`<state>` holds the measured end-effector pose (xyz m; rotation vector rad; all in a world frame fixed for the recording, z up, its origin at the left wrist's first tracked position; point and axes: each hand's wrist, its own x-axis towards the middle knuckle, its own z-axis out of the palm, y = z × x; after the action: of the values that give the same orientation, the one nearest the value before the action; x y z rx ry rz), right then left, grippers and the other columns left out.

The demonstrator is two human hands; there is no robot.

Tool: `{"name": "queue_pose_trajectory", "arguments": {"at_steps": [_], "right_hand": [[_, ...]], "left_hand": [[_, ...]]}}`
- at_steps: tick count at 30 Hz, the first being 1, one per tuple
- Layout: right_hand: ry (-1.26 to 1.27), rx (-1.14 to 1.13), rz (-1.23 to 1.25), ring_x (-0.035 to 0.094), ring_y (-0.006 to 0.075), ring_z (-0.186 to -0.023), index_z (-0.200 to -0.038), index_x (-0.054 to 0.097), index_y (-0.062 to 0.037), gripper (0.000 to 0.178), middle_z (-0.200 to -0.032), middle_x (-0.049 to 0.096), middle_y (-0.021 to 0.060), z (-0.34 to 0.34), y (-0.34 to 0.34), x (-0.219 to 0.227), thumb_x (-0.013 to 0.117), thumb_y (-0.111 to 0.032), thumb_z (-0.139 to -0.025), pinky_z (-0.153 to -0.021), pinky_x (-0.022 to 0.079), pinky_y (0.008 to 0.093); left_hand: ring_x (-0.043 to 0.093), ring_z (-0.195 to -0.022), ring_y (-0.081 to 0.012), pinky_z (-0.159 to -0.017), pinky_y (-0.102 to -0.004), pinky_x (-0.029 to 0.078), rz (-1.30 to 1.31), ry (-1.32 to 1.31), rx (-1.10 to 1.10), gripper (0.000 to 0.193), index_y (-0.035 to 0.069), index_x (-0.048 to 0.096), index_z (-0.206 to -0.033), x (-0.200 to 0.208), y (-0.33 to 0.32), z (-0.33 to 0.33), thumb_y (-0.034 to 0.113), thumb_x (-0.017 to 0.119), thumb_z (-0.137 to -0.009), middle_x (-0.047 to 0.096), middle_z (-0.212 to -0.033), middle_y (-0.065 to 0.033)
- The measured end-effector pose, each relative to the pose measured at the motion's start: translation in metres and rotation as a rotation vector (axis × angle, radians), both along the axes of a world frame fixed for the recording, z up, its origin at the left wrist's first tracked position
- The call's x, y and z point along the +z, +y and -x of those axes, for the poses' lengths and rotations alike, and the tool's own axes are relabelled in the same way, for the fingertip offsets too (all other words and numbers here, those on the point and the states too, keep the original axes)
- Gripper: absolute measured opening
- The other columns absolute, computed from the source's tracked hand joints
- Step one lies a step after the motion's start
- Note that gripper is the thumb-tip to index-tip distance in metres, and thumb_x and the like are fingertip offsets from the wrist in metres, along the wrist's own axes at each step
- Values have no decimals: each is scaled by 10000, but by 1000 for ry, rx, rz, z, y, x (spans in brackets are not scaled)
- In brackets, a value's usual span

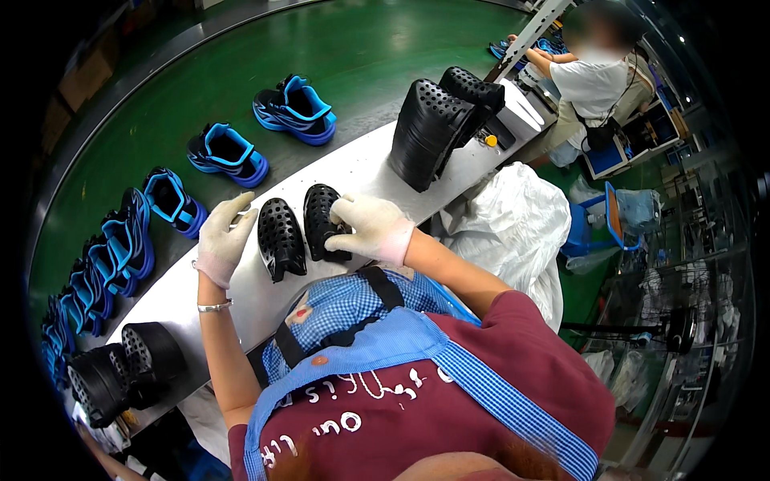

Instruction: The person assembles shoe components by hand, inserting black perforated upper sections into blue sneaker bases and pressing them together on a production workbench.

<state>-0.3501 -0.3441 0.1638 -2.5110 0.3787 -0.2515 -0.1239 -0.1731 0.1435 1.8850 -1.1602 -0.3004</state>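
Two black plastic shoe forms with round holes stand side by side on the pale worktop in front of me. My right hand (373, 226), in a cream knitted glove, has its fingers and thumb closed on the edge of the right shoe form (320, 215). Just left of the other shoe form (281, 234) is my left hand (226, 239), also gloved. Its fingers and thumb are apart, with nothing between them. Beyond it stands a blue and black sports shoe (172, 202) on the green surface.
A curving row of blue shoes (104, 260) runs along the green surface (353, 40). Nested black forms (433, 124) stand at the right of the worktop (353, 164), more forms (124, 365) at its left end. A white sack (513, 228) bulges beside me. Another person (593, 84) works far right.
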Motion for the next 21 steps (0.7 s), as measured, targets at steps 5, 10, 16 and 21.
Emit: {"name": "queue_pose_trajectory", "arguments": {"at_steps": [5,10,16,21], "right_hand": [[-200,-29,-4,619,293,-807,-953,593,-47,351,-911,598,128,2,12,23,771,-275,-755,-717,505,379],[-477,187,-46,613,320,-939,-1004,589,-24,371,-1037,609,145,-4,21,48,784,-211,-749,-799,509,383],[-499,240,-170,599,316,-932,-1068,586,-18,378,-1047,601,157,-21,14,36,765,-163,-767,-840,495,380],[-262,112,-296,624,313,-917,-1139,598,3,449,-1011,626,181,-36,11,31,746,-248,-797,-825,502,391]], "left_hand": [[647,-919,-175,-825,-299,527,-21,393,14,378,-18,597,-1277,18,-12,15,204,588,-970,663,-1111,-110],[563,-1172,-220,-990,-353,471,238,1075,-344,578,-67,392,-1421,25,-24,31,384,351,-1062,562,-1309,-157],[593,-1109,-263,-991,-386,470,389,1337,-402,680,-71,312,-1452,13,-23,31,450,402,-1024,578,-1232,-179],[613,-1042,-196,-929,-342,501,395,1221,-268,526,-7,414,-1398,4,-25,21,245,585,-969,612,-1177,-117]]}}
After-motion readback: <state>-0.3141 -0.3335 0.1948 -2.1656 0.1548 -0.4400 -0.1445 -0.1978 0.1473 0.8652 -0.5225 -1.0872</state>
